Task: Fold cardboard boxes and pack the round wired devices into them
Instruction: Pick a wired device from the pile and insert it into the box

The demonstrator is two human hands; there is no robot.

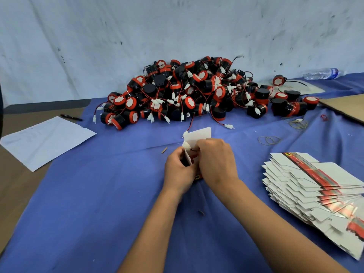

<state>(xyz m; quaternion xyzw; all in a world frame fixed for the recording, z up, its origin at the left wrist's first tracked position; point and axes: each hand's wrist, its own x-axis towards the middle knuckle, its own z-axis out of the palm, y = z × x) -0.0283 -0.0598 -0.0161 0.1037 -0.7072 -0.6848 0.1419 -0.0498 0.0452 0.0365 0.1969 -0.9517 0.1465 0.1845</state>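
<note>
Your two hands are together at the middle of the worktop [98,223], working one small box [198,137]. Your left hand [180,170] grips the box's left wall, fingers curled round a white side flap. Your right hand [215,160] is curled over the box's top and right side, pinching at a white connector [186,145] that sticks out at the opening. The box's white lid flap stands up on the far side of your knuckles. The device itself seems to sit inside, though your hands hide most of it.

Far from you, the pile of round wired devices [197,91] spreads against the wall, its loose leads trailing toward the box; one lead ends just beside the lid flap. On your right, the stack of flat boxes [315,192] fans out to the near right edge. On your left, a sheet of paper [45,141] overhangs the blue cloth's edge, with a pen [71,117] just beyond it. Rubber bands [269,140] lie between the pile and the stack. Bare blue cloth runs on both sides of your forearms.
</note>
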